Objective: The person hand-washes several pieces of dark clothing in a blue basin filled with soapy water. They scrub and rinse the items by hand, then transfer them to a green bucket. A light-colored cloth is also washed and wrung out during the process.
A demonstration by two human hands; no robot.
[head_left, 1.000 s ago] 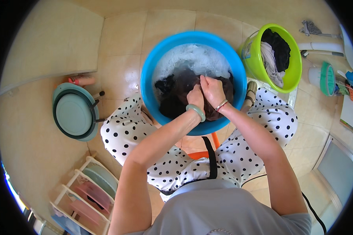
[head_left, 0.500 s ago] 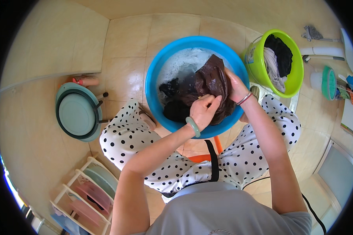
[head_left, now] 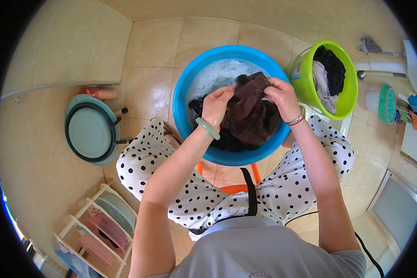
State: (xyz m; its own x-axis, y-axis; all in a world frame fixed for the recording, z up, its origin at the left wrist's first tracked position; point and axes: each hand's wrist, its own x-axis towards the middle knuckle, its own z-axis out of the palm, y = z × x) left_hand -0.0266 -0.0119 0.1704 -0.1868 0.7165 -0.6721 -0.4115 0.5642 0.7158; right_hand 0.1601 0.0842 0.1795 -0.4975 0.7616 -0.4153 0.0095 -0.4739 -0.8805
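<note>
A lime-green bucket (head_left: 353, 88) stood just beyond the blue basin (head_left: 183, 88) on its right, holding black cloth (head_left: 332, 67) and pale cloth (head_left: 323, 88). Farther right were a green basket (head_left: 387, 104), a white pipe (head_left: 380, 68) and a grey-headed brush (head_left: 369, 45). To the left, well apart from the basin, a round grey-green tub (head_left: 89, 133) leaned near a red-capped bottle (head_left: 104, 94); below it, a cream rack (head_left: 91, 203) held pink basins (head_left: 107, 229). Knees in dotted trousers (head_left: 143, 162) flanked the near side of the basin, and part of an orange stool (head_left: 234, 189) showed between them.

Inside the basin, white suds (head_left: 217, 74) lay along the far side and dark cloth (head_left: 231, 142) near the front. The brown garment (head_left: 257, 118) was bunched over it, its upper part lifted, with the left hand (head_left: 216, 105) grasping its left edge and the right hand (head_left: 282, 96) pinching its upper right corner.

The floor (head_left: 154, 44) was beige tile, glossy in places, and plain beige walls (head_left: 65, 51) rose around it. A framed panel (head_left: 396, 194) stood at far right.
</note>
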